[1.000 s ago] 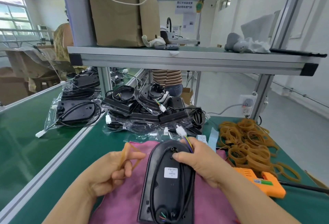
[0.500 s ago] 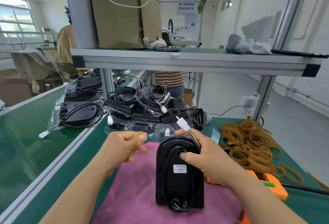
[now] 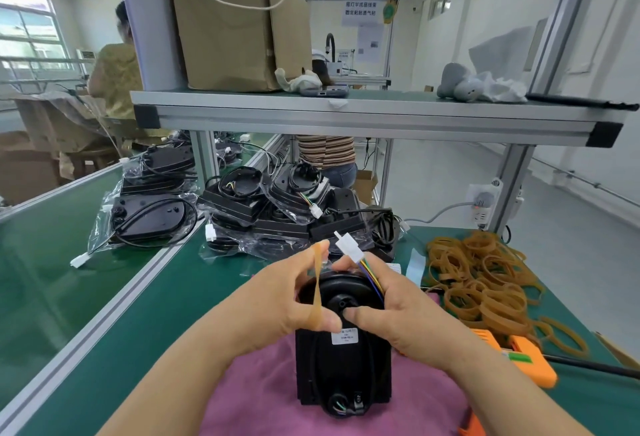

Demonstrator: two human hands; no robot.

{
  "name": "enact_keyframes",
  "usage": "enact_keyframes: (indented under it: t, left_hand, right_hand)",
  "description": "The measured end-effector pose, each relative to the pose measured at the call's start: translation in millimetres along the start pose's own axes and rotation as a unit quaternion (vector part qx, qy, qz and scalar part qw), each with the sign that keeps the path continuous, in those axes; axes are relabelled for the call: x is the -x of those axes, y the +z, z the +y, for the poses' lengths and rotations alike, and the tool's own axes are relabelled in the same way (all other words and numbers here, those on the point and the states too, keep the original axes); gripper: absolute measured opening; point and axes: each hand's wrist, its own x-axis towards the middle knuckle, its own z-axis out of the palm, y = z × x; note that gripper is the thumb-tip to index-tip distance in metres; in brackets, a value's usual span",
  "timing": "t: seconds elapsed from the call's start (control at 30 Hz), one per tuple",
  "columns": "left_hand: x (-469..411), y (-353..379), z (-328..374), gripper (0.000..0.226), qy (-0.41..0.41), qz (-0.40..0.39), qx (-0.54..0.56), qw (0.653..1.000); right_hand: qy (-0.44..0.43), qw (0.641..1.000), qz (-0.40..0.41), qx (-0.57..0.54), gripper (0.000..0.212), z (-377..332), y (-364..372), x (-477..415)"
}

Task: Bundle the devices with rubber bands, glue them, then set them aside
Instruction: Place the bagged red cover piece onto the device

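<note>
A black device point(image 3: 341, 363) with a white label and a coiled black cable stands tilted on a pink cloth point(image 3: 263, 397). My right hand point(image 3: 391, 311) grips its upper right side and pinches the coloured wires under the white connector point(image 3: 348, 248). My left hand point(image 3: 280, 297) holds a tan rubber band point(image 3: 317, 293) stretched between a raised finger and the thumb, right beside the device's rounded top. An orange glue gun point(image 3: 519, 356) lies to the right of the cloth.
A heap of tan rubber bands point(image 3: 485, 283) lies at the right. Bagged black devices point(image 3: 277, 207) are piled behind my hands, more at the left point(image 3: 149, 217). An aluminium shelf point(image 3: 346, 117) spans overhead. A metal rail point(image 3: 114, 311) runs diagonally at the left.
My left hand has moved right to the device's top and stretched the rubber band open. The device has been tipped further upright, with my right hand still on it.
</note>
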Motion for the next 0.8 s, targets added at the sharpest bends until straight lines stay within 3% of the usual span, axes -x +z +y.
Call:
enact_keyframes:
  t: [0.13,0.27,0.43,0.53,0.63,0.8]
  left_hand:
    - [-1.6,11.2,0.9,0.088,0.005,0.056,-0.078,0.995]
    - [-4.4,16.3,0.4,0.078,0.007,0.078,-0.080,0.994]
    - [-4.6,22.4,-6.6,0.085,0.010,0.116,-0.015,0.993]
    - [-3.9,23.2,-10.0,0.087,0.007,0.093,0.034,0.995]
    - [-1.7,20.5,-12.8,0.090,0.018,0.075,0.083,0.994]
    - [2.6,16.4,-17.7,0.117,0.006,0.091,0.200,0.975]
  right_hand:
    - [-0.010,0.998,-0.009,0.066,0.045,-6.2,-1.4,1.9]
    - [-0.014,0.988,0.012,0.152,0.050,-13.5,-5.1,5.0]
    - [-0.013,0.947,-0.047,0.317,0.060,-22.8,-3.7,2.6]
    - [-0.001,0.919,-0.064,0.389,0.068,-25.5,-1.6,0.5]
    - [0.002,0.911,-0.069,0.406,0.068,-28.1,-2.0,1.3]
    - [0.007,0.919,-0.060,0.389,0.054,-28.8,2.5,4.9]
